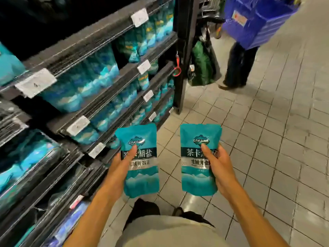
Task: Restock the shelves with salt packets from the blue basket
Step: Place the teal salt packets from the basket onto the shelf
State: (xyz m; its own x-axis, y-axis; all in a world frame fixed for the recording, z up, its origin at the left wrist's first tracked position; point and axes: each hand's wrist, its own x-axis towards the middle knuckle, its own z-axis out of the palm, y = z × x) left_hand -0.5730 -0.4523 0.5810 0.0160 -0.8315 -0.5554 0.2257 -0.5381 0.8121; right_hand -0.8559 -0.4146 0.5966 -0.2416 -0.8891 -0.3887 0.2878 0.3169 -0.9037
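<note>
Salt packets: two teal pouches held upright side by side over the floor, apart from each other; left packet [140, 161], right packet [198, 159].
Left hand [119, 168]: grip pinches the left packet, thumb across the printed front, fingers behind.
Right hand [218, 166]: grip pinches the right packet, thumb on the front near the logo, fingers wrapped round the right edge.
Hidden: fingers of both hands lie behind the pouches; thumbs cover part of the lettering on each.
Hard to read: small print on the pale band of each pouch is blurred; price tags [35, 82] on the shelf rails are white, text illegible.
Cut off: blue basket [256, 24] at top right runs out of frame; contents cannot be seen. A person's dark trouser legs [236, 66] show below it, upper body hidden behind it.
Shelves [99, 50]: dark tiers at left, stocked with rows of like teal packets [99, 68]; lowest tiers smeared by lens distortion.
Beside the shelf end: green bag [203, 65] on the floor, details unclear; red loop [177, 68] hanging on the upright.
Floor [267, 139]: pale square tiles, glossy.
Room: shop aisle, dim toward the top left.
</note>
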